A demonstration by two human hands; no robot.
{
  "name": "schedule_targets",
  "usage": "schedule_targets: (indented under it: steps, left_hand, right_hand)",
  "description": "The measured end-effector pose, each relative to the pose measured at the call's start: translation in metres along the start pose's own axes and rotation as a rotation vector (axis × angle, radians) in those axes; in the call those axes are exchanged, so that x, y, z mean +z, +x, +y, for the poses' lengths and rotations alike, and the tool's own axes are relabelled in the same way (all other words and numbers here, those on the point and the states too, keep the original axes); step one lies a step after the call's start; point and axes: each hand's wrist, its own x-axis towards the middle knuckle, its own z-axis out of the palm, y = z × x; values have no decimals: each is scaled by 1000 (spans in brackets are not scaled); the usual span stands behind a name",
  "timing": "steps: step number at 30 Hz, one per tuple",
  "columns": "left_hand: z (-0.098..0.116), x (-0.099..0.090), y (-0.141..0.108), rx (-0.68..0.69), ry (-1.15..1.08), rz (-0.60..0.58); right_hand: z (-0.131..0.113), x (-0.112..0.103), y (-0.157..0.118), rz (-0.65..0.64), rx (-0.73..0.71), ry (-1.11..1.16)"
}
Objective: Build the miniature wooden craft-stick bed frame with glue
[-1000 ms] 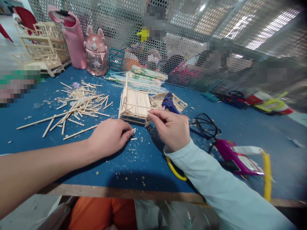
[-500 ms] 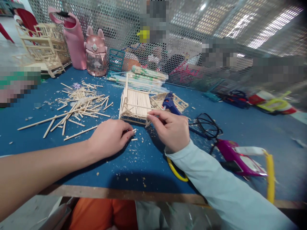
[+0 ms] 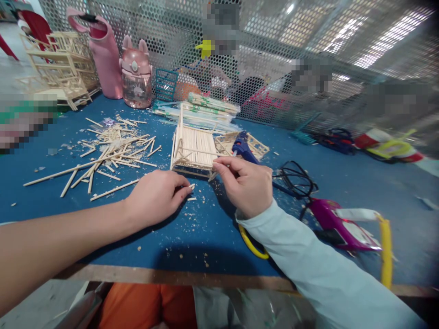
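Note:
A small model of pale wooden sticks (image 3: pixel 197 144), with a slatted top and a rail along its front, stands on the blue table. My right hand (image 3: pixel 248 185) is closed in a pinch at the model's front right corner; what lies between its fingertips is hidden. Low on the table, in front of the model, my left hand (image 3: pixel 159 194) pinches a short piece of wooden stick (image 3: pixel 192 186). Another short offcut (image 3: pixel 191 199) lies just under its fingertips. Behind my right hand rests a blue glue gun (image 3: pixel 243 147), partly over a flat stick frame (image 3: pixel 259 145).
Loose sticks (image 3: pixel 113 157) and crumbs spread at left. Bagged sticks (image 3: pixel 212 107) lie behind the model. A pink bottle (image 3: pixel 107 64), a clear pink bottle (image 3: pixel 137 80) and a larger stick structure (image 3: pixel 61 68) stand back left. At right lie a black cord (image 3: pixel 297 180) and a purple object (image 3: pixel 329 219).
My right hand has shifted very slightly to the right, away from the model's corner. The left hand and the model stay where they were.

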Motion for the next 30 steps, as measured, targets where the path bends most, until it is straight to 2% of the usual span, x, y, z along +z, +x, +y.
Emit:
schedule_targets:
  steps: [8,12,16,19,24,30]
  left_hand:
    - [-1,1,0,6,3,21]
    - [-1,1,-1,48,9,99]
    - [4,-2,4,159,217,268]
    - [12,-4,12,215,359,345]
    - [20,-3,23,204,502,358]
    - [15,-1,24,177,545,378]
  right_hand:
    - [3,1,-1,2,-15,4]
    - [3,0,-1,-3,-22,20]
    - [5,0,-1,-17,-20,33]
    - [6,1,-1,-35,-23,44]
    - [7,0,-2,-65,-7,76]
    - [8,-2,-3,-87,-17,40]
